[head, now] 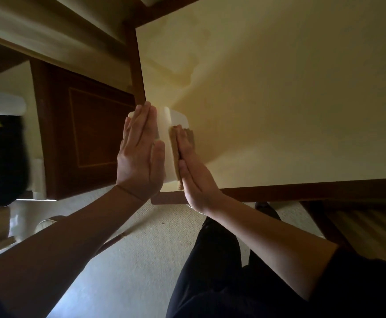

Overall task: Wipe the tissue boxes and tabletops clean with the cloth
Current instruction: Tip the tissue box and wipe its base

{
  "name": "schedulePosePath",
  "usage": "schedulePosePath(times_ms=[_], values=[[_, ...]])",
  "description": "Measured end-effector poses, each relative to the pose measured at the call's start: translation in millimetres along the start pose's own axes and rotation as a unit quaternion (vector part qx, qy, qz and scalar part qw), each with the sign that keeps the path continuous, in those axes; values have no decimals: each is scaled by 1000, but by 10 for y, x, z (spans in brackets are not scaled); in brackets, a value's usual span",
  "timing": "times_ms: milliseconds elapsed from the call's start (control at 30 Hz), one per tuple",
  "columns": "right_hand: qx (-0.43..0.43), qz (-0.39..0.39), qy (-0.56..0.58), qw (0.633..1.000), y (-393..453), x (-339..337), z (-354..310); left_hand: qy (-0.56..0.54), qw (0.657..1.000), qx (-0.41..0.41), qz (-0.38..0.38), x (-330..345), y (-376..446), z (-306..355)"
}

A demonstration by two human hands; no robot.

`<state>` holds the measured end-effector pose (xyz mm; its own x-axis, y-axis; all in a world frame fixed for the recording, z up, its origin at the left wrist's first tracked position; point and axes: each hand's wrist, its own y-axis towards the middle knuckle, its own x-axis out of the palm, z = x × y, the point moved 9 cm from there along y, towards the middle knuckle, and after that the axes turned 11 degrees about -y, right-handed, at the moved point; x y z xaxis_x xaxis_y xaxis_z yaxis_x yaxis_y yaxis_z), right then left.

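Fingers (139, 125) of the left hand (140, 154) lie straight and flat against the left side of the pale tissue box (168, 138). That box stands at the near left corner of the cream tabletop (279, 99). Right of the box, the right hand (193, 171) presses a brown cloth (176, 154) to its side, fingers seemingly straight, though partly blurred.

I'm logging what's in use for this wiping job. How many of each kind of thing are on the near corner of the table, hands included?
Hands: 2, left hand and right hand, both flat
Tissue box: 1
Cloth: 1, brown, pressed against the box
Total: 4
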<state>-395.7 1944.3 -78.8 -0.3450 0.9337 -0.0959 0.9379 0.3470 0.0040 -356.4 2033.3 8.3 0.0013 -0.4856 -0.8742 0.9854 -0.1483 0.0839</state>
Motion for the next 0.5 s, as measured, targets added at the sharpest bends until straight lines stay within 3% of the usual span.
schedulePosePath(times_ms=[233, 367, 500], values=[[-27, 14, 26, 999, 568, 4, 0, -9, 1000, 7, 2, -12, 16, -8], [52, 19, -2, 998, 780, 8, 327, -10, 1000, 7, -4, -11, 16, -17], [110, -13, 55, 992, 503, 72, 424, -8, 1000, 7, 0, -13, 21, -10]])
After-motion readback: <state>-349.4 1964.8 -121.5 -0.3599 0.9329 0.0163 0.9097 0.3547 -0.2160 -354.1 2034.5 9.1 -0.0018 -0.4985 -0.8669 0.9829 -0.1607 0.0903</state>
